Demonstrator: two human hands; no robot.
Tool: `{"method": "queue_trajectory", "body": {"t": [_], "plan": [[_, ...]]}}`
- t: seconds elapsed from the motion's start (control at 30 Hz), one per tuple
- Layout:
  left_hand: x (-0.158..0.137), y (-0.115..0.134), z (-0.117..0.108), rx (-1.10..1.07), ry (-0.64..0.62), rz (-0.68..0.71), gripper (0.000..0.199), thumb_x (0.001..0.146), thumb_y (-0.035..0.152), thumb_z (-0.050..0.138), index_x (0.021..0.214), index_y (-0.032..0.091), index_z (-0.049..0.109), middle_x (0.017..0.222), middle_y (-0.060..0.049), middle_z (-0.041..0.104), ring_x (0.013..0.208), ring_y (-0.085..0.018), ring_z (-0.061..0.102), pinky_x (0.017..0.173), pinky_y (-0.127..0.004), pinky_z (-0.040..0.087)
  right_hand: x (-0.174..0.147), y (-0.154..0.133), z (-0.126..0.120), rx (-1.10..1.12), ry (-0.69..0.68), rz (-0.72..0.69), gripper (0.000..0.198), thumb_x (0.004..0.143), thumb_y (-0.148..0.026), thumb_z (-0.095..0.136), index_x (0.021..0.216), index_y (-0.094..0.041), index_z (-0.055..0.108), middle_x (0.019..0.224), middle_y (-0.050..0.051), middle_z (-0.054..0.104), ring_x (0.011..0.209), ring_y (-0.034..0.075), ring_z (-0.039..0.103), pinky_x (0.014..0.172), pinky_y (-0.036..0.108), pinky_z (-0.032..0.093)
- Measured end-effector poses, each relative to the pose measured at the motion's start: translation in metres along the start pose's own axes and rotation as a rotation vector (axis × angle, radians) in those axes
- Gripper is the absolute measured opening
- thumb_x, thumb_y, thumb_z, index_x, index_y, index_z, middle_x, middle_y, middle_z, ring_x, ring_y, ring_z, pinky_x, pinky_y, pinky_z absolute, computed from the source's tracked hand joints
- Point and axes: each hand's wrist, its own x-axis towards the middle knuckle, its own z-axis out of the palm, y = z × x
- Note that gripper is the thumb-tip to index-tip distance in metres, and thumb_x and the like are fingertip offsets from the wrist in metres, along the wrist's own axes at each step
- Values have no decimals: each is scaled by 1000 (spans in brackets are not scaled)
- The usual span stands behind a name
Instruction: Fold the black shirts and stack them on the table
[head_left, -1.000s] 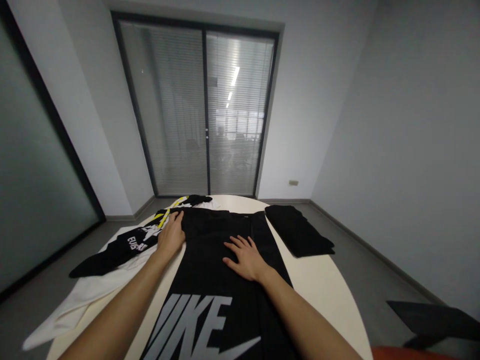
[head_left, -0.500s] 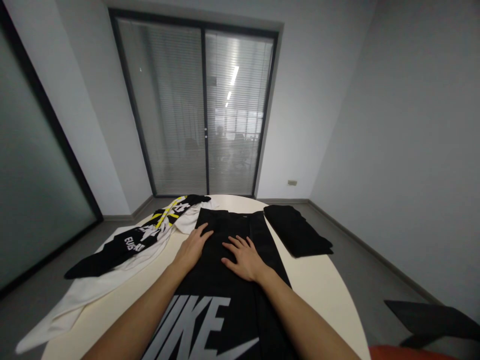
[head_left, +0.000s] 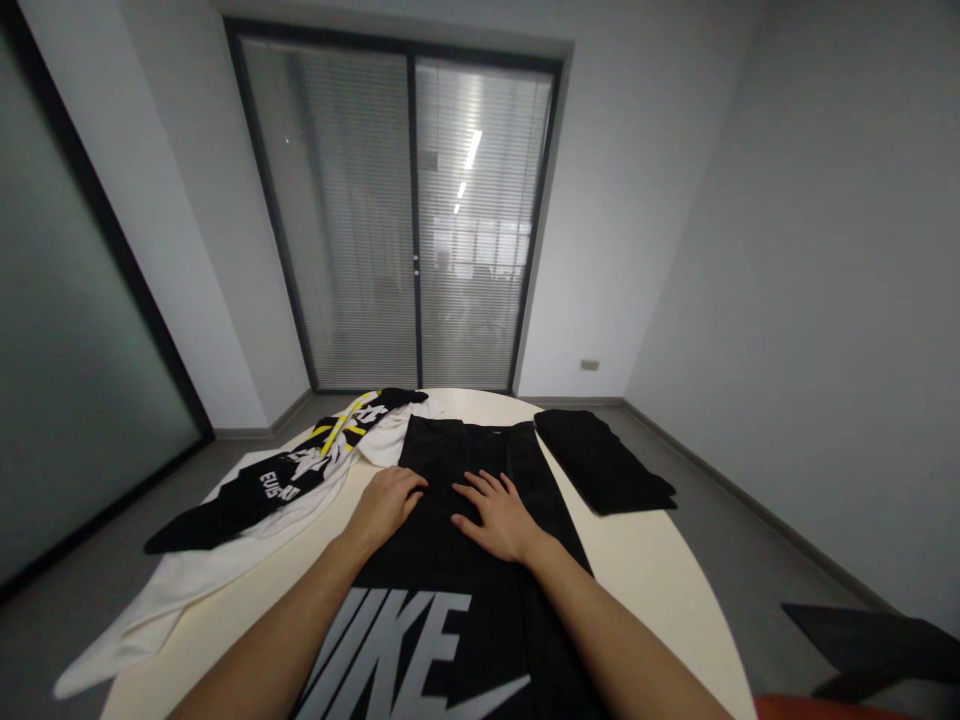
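A black garment [head_left: 472, 550] with large pale grey NIKE lettering and a swoosh lies flat and lengthwise in front of me. Its far edge is fairly straight, with a small light mark near the middle. My left hand [head_left: 386, 503] rests on its left edge, fingers slightly bent and holding no visible fold. Palm down on the middle of the cloth lies my right hand [head_left: 495, 515], its fingers spread. My forearms cover parts of the garment's near sides, and its near end runs out of view.
A white, black and yellow printed garment [head_left: 281, 490] lies crumpled at left, partly hanging over the edge of the round cream table [head_left: 652, 580]. At right is a folded black cloth [head_left: 600, 465]. A dark chair part [head_left: 877, 640] stands beyond the table at lower right.
My left hand has drawn back slightly toward me, and its fingers are more bent. The right hand stays spread on the cloth. The whole view has shifted a little.
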Motion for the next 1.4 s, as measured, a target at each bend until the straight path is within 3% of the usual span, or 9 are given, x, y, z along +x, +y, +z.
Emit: {"method": "queue_trajectory", "body": {"t": [0.2,0.37,0.5,0.63,0.73,0.97,1.2,1.4], "plan": [[-4,-1,-6,-142,-1,10,19,94,33,55,89,23,69,97,-3,70,95,-20,62,88,-31,46,0,0,1,1,6,5,60,93,-61,45,145,-30,48,156,6,39,146,30,27,119,54,12],[-3,-1,-5,-150,42,27,27,98,34,46,96,23,69,103,-5,69,101,-20,61,95,-33,44,0,0,2,0,0,15,62,93,-62,44,146,-28,47,156,7,38,147,30,27,119,53,12],[-3,-5,-3,-4,152,-185,25,98,30,45,107,21,67,115,-8,65,109,-23,60,96,-34,45,0,1,1,8,4,9,62,93,-62,44,145,-28,48,156,7,38,147,31,26,119,53,12],[-5,-10,-5,116,92,-409,28,94,32,53,117,19,62,112,-10,68,104,-25,64,87,-33,47,1,0,0,14,-4,16,61,93,-61,45,145,-28,48,156,7,38,147,31,26,119,54,13],[-5,-13,-7,82,37,-486,29,92,34,57,117,19,62,105,-8,71,98,-24,67,80,-30,47,1,-1,0,10,-8,18,61,93,-61,45,145,-28,48,156,7,39,147,30,26,119,53,13],[-2,-18,-5,40,4,-535,21,92,31,55,107,21,67,104,-6,74,96,-21,68,75,-26,44,0,-3,-1,-22,-10,8,62,94,-61,44,147,-29,45,158,7,36,147,31,24,119,55,10],[-2,-15,-6,134,-33,-604,28,91,47,52,86,22,63,92,-8,74,86,-25,69,64,-29,40,2,0,1,-9,-39,28,64,93,-63,42,147,-29,44,158,6,35,148,31,23,119,55,13],[-2,-11,-8,128,-22,-569,21,94,41,49,90,22,57,89,-5,72,82,-22,68,61,-27,36,7,0,-7,14,-79,25,66,91,-65,44,144,-27,47,157,8,37,146,33,27,117,56,16]]}}
